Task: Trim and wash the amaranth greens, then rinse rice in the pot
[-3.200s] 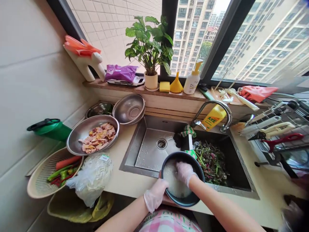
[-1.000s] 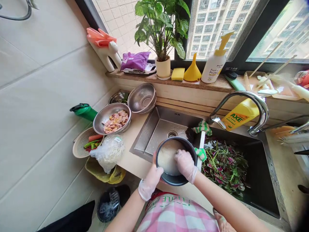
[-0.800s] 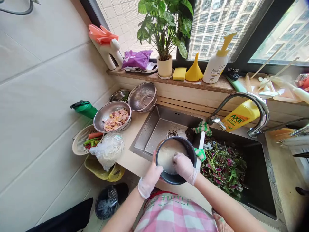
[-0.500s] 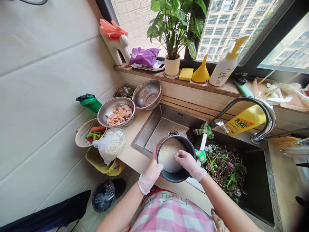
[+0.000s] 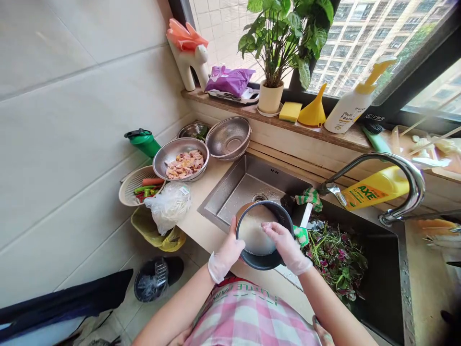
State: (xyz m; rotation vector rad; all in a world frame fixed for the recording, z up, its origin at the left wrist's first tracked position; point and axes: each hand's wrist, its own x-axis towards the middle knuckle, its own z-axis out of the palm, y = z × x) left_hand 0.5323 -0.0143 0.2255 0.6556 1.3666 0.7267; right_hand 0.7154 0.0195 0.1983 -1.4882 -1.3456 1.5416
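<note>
A dark-lined pot (image 5: 266,263) with cloudy whitish water (image 5: 257,235) in it is tilted towards me at the sink's near edge. Grains at its bottom, if any, are too blurred to tell. My left hand (image 5: 229,250), in a clear disposable glove, grips the pot's left rim, thumb on the inside edge. Over the pot's right side reaches my right hand (image 5: 283,242), gloved alike. Its thumb and fingertips are pinched together just above or at the water; whatever they hold is too small to make out.
The double sink (image 5: 237,180) holds leafy greens (image 5: 338,262) on the right, beneath the faucet (image 5: 418,178). A green-and-white scrub brush (image 5: 306,216) lies across the divider. Left stand a bowl of meat pieces (image 5: 185,166), colanders (image 5: 230,137) and a vegetable basket (image 5: 126,190).
The camera view has turned slightly left, so the surroundings appear shifted right. My left hand keeps its grip on the pot; my right hand stays pinched over it with little movement.
</note>
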